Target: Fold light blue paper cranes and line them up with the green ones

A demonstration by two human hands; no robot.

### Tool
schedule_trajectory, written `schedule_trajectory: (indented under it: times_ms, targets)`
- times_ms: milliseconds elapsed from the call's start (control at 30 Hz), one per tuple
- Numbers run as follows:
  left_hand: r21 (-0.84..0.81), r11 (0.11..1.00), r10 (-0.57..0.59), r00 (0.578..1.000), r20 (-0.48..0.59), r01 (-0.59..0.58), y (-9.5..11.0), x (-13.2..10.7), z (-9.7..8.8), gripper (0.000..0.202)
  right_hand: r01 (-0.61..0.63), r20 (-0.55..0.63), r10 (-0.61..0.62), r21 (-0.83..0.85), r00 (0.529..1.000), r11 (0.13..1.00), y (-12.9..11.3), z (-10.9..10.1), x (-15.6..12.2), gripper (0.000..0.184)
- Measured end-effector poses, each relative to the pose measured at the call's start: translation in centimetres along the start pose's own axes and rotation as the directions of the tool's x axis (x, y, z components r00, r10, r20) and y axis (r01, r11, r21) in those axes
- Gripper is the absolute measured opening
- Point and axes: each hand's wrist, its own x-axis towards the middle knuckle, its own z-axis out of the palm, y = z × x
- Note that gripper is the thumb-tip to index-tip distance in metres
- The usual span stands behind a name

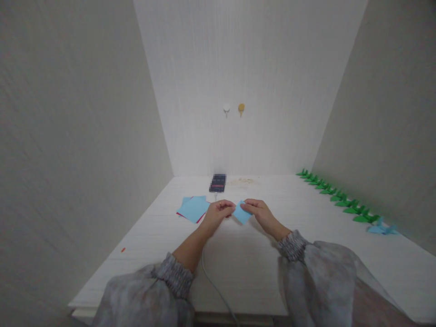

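Observation:
Between my two hands, a little above the white table, is a small folded square of light blue paper [242,214], turned corner-down. My right hand [259,211] pinches its right side, thumb on the near face. At its left corner, my left hand [220,212] has thumb and fingertips pressed together on the edge. A loose stack of light blue paper sheets [194,209], with red paper showing beneath, lies just left of my left hand. Far to the right sits a folded light blue paper figure [382,228], at the near end of a row of green ones.
Several green folded paper figures [340,200] line the right wall. A phone [218,183] lies at the back, its white cable [218,290] running under my left arm to the front edge. A small orange-red piece [123,250] lies at left. Two hooks [241,108] hang on the back wall.

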Motion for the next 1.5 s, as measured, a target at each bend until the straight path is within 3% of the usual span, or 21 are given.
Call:
schedule_trajectory:
  times_ms: [200,633,800,933,1067,1167,1500]
  targets:
    - [0.028,1.0,0.014,1.0,0.005,-0.014,0.1,0.2,0.3,0.021,-0.026,0.125,0.043,-0.131,0.991,0.991,-0.1,0.6,-0.1,0.026]
    - [0.08,0.997,0.015,0.999,0.035,-0.018,-0.9,0.7,0.0,0.019,0.146,0.142,-0.102,-0.347,0.985,0.927,-0.3,0.2,0.0,0.023]
    - [0.016,1.0,-0.009,0.995,-0.102,0.011,-1.2,1.2,-1.2,0.02,0.109,0.107,-0.079,-0.313,0.991,0.944,0.5,-1.4,0.3,0.021]
    - [0.012,1.0,-0.003,0.973,-0.23,0.006,-1.4,1.4,-2.0,0.021,0.084,-0.036,-0.101,-0.313,0.994,0.946,0.8,-2.1,0.2,0.02]
    - [0.043,0.999,0.0,0.986,-0.165,0.007,-1.1,1.2,-1.2,0.021,0.144,-0.049,-0.163,-0.264,0.985,0.954,0.7,-0.9,0.1,0.02]
    - [0.074,0.997,0.0,0.993,-0.12,0.008,-0.7,0.8,-0.3,0.022,0.125,0.001,-0.13,-0.284,0.992,0.951,0.9,0.0,0.1,0.02]
    - [0.106,0.992,-0.072,0.997,0.018,0.07,0.0,0.1,0.3,0.023,0.099,0.039,-0.091,-0.304,0.995,0.947,1.4,0.1,0.0,0.016]
